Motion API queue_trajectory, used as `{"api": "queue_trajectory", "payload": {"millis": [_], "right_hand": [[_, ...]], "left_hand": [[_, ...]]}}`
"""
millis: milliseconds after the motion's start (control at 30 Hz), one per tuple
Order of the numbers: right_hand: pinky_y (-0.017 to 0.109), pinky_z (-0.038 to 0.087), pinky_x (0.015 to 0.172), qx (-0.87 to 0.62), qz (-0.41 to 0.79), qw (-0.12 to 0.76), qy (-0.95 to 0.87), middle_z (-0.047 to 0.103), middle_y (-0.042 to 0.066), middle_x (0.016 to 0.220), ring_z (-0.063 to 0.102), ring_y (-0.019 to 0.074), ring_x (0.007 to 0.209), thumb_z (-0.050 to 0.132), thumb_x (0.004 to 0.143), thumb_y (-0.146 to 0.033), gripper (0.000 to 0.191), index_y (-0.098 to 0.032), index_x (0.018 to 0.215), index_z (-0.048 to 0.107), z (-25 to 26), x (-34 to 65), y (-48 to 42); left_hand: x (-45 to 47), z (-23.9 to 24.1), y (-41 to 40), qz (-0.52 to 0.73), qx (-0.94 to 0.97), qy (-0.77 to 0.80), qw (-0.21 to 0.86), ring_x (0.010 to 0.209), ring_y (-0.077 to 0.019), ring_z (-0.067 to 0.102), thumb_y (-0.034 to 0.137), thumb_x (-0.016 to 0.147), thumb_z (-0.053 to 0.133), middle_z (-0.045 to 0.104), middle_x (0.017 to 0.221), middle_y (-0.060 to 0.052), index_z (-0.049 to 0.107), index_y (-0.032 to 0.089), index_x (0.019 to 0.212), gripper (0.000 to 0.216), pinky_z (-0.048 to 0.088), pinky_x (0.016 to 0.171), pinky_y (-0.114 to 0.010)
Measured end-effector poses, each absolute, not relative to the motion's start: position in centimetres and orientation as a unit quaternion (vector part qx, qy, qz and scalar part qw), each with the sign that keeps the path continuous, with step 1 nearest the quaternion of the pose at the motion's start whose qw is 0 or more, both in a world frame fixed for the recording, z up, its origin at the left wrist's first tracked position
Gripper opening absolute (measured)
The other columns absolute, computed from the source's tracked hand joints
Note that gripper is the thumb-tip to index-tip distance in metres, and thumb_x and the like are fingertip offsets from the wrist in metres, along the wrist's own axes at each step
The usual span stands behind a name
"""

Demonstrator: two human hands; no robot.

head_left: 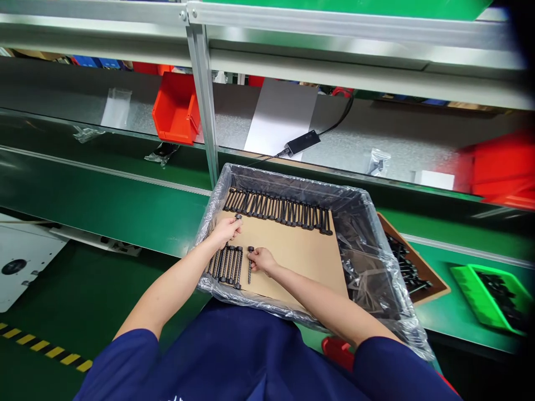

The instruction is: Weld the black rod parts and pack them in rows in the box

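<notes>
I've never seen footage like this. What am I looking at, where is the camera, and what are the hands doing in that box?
There is no machine here: a person works with bare hands. The single picture comes from a camera worn on their head, looking down over blue sleeves. In front of them is a box lined with clear plastic, with a green conveyor belt behind it. A cardboard sheet lies inside the box. A long row of black bolts runs along its far edge, and a short row lies nearer the person. The right hand holds a single bolt by its head end, beside the short row. The left hand has its fingertips at a small dark piece further in; whether it grips it is unclear.
</notes>
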State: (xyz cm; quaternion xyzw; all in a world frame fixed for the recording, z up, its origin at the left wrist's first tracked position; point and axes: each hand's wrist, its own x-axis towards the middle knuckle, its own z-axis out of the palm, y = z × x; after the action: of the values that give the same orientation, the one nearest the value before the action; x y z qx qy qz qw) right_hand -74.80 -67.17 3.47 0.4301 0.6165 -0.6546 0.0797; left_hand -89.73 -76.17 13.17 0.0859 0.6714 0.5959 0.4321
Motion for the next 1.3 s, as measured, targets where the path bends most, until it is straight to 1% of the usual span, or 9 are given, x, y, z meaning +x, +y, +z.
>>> {"api": "queue_trajectory", "payload": {"millis": [233,433,533,633,733,933,1100,1200,1300], "right_hand": [[0.021,0.047,0.034,0.427,-0.624,0.115,0.644,0.057,-0.002,0.043,0.060,0.0165,0.039,0.076,0.075,-0.031,0.034,-0.020,0.072,0.045,3.1,-75.9,-68.7],[0.019,0.038,0.033,0.400,-0.574,0.147,0.700,0.055,-0.002,0.043,0.054,0.0135,0.035,0.075,0.075,-0.032,0.030,-0.018,0.068,0.049,4.9,-75.8,-67.4],[0.017,0.031,0.033,0.376,-0.588,0.065,0.713,0.054,-0.004,0.049,0.045,0.0066,0.034,0.062,0.085,-0.029,0.022,-0.016,0.069,0.054,7.3,-75.5,-65.8],[0.016,0.031,0.034,0.326,-0.718,0.008,0.615,0.055,-0.004,0.057,0.043,0.0057,0.038,0.049,0.090,-0.030,0.018,-0.016,0.088,0.060,9.6,-75.3,-65.2],[0.017,0.036,0.037,0.255,-0.787,0.007,0.561,0.059,-0.003,0.064,0.047,0.0067,0.042,0.058,0.083,-0.033,0.024,-0.017,0.102,0.059,10.9,-75.3,-66.0],[0.021,0.047,0.051,0.198,-0.786,-0.036,0.585,0.063,0.002,0.074,0.056,0.0095,0.055,0.065,0.077,-0.046,0.034,-0.016,0.093,0.060,10.8,-74.8,-66.0],[0.029,0.049,0.070,0.057,-0.535,0.023,0.843,0.064,0.005,0.078,0.060,0.0161,0.068,0.051,0.089,-0.035,0.025,-0.017,0.101,0.063,8.9,-72.3,-62.1],[0.029,0.045,0.072,-0.093,-0.313,0.122,0.937,0.064,0.007,0.082,0.059,0.0183,0.074,0.047,0.091,-0.025,0.020,-0.018,0.091,0.066,6.9,-71.1,-61.3],[0.026,0.042,0.066,-0.147,-0.203,0.179,0.951,0.063,0.007,0.086,0.056,0.0175,0.072,0.048,0.091,-0.022,0.019,-0.019,0.089,0.067,5.1,-71.0,-62.6]], "left_hand": [[-89.4,13.5,-76.0,0.605,0.076,0.657,0.443,0.042,-0.0056,0.044,0.024,0.080,0.056,0.056,0.058,0.001,0.059,0.012,0.084,0.012,0.029,0.041,-0.018],[-89.1,12.6,-76.2,0.600,0.087,0.655,0.451,0.054,-0.0087,0.055,0.028,0.072,0.071,0.055,0.060,0.001,0.059,0.012,0.074,0.020,0.047,0.059,-0.024],[-89.1,12.1,-76.5,0.593,0.124,0.663,0.440,0.060,-0.0109,0.056,0.032,0.063,0.078,0.057,0.059,0.001,0.064,0.011,0.068,0.026,0.047,0.068,-0.027],[-89.1,12.1,-76.6,0.590,0.210,0.667,0.404,0.078,-0.0169,0.062,0.034,0.056,0.081,0.068,0.074,-0.003,0.071,0.011,0.077,0.033,0.046,0.083,-0.032],[-88.8,12.5,-76.6,0.587,0.267,0.650,0.402,0.086,-0.0206,0.063,0.037,0.058,0.080,0.072,0.086,-0.007,0.073,0.010,0.088,0.041,0.045,0.088,-0.036],[-87.6,12.6,-76.7,0.564,0.363,0.622,0.404,0.086,-0.0189,0.063,0.034,0.068,0.073,0.064,0.104,-0.012,0.072,0.010,0.092,0.034,0.050,0.079,-0.033],[-87.9,11.9,-76.7,0.409,0.412,0.756,0.304,0.097,-0.0198,0.061,0.016,0.072,0.065,0.062,0.110,-0.012,0.066,0.012,0.113,0.042,0.049,0.085,-0.031],[-88.1,11.6,-76.8,0.226,0.496,0.799,0.252,0.099,-0.0224,0.060,0.016,0.078,0.054,0.064,0.109,-0.012,0.068,0.014,0.110,0.035,0.046,0.091,-0.034],[-87.6,11.4,-77.1,0.130,0.591,0.742,0.288,0.094,-0.0212,0.062,0.018,0.077,0.055,0.070,0.099,-0.007,0.073,0.020,0.096,0.027,0.046,0.087,-0.030]]}}
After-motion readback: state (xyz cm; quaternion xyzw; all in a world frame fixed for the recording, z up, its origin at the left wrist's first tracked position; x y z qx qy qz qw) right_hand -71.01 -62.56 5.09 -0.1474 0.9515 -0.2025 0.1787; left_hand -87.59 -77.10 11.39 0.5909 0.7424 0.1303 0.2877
